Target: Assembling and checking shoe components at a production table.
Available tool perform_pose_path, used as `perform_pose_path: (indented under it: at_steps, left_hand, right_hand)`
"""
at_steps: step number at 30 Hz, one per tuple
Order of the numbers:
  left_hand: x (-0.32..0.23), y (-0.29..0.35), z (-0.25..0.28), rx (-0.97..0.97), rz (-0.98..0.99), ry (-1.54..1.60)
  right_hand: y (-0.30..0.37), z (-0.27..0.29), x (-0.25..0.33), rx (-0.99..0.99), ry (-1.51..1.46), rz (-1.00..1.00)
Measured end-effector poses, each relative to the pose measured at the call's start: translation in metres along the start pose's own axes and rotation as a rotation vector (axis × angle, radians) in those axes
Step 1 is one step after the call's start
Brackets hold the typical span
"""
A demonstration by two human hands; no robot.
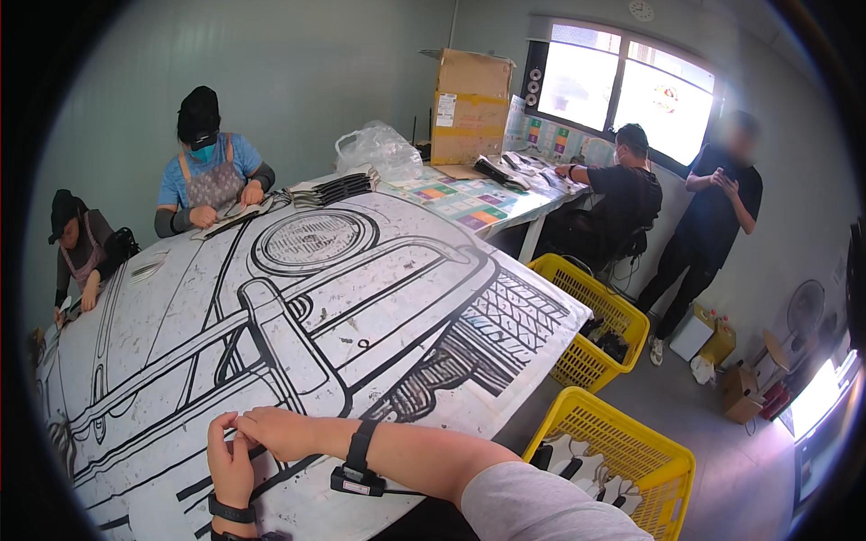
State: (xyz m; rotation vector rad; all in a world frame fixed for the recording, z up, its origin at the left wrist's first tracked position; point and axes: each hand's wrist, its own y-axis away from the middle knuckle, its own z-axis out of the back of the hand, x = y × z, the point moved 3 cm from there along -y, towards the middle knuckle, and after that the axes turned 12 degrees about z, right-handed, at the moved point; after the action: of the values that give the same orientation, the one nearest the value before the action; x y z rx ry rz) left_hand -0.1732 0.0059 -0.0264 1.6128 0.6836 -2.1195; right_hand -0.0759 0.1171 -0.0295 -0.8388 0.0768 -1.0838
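Observation:
My left hand (pixel 231 464) and my right hand (pixel 275 432) meet over the near edge of the table (pixel 424 316), whose white cover bears a black line drawing of a vehicle. The fingers of both hands are bent and pressed together at the tips. Anything between them is hidden or too small to make out. A black band circles my left wrist, and a black strap with a small box (pixel 357 481) sits on my right wrist. On the cover around my hands I see only drawn lines and small dark specks.
Across the table a person (pixel 212 171) handles flat pieces beside a dark stack (pixel 329 189); another person (pixel 81 248) works at far left. Yellow baskets (pixel 672 451) holding black and pale items stand at right. Behind are a carton (pixel 469 108), a seated person (pixel 622 185) and a standing person (pixel 708 225).

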Motion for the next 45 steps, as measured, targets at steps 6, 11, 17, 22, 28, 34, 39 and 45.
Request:
perform_pose_path:
  at_steps: [6, 11, 17, 22, 28, 34, 39, 45]
  left_hand:
    - [-0.005, 0.002, -0.001, -0.002, 0.010, 0.002]
    - [-0.008, 0.002, -0.001, -0.013, -0.020, -0.065]
    - [-0.003, 0.000, 0.001, -0.030, -0.035, -0.054]
    - [0.001, -0.004, 0.005, -0.087, -0.047, -0.058]
    - [0.001, -0.004, 0.005, -0.071, -0.033, -0.117]
    - [-0.002, -0.003, 0.003, -0.059, -0.031, -0.148]
    - [-0.002, -0.001, 0.002, -0.041, -0.042, -0.187]
    - [-0.001, -0.001, 0.000, -0.019, -0.036, -0.163]
  right_hand:
    - [-0.001, -0.001, -0.001, -0.016, -0.005, 0.024]
    - [-0.001, -0.006, -0.003, -0.039, -0.076, -0.006]
    - [-0.001, -0.008, -0.007, -0.044, -0.158, -0.062]
    - [-0.001, -0.006, -0.007, -0.153, -0.157, -0.016]
    - [-0.003, -0.006, -0.015, -0.215, -0.385, -0.190]
    - [-0.003, -0.002, -0.010, -0.225, -0.325, -0.182]
    - [-0.003, 0.000, -0.007, -0.195, -0.356, -0.230]
    - [-0.002, -0.001, -0.007, -0.079, -0.451, -0.327]
